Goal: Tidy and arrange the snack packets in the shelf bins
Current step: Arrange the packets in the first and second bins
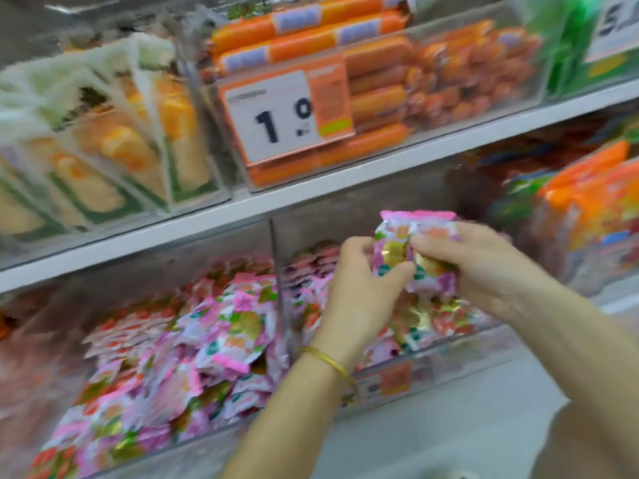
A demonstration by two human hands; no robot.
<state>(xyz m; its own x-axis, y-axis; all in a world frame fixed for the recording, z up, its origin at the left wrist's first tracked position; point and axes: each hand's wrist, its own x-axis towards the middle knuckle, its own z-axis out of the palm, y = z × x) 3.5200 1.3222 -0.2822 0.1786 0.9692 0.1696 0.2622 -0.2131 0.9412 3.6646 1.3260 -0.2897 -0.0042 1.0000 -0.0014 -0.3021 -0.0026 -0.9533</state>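
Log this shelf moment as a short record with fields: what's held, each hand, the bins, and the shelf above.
held: pink-and-white flowered foil snack packet, lifted over the right clear plastic bin
left hand: left hand, gold bangle at the wrist, pinches the packet
right hand: right hand grips the same packet
left clear plastic bin: jumbled heap of matching packets
upper shelf: orange tube packs behind a white price tag

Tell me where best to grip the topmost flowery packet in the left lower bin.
Probably pinch the packet by its pink crimped edge, coming from above and the front: it lies loose on the heap, the bin is open on top, and the divider closes its right side.
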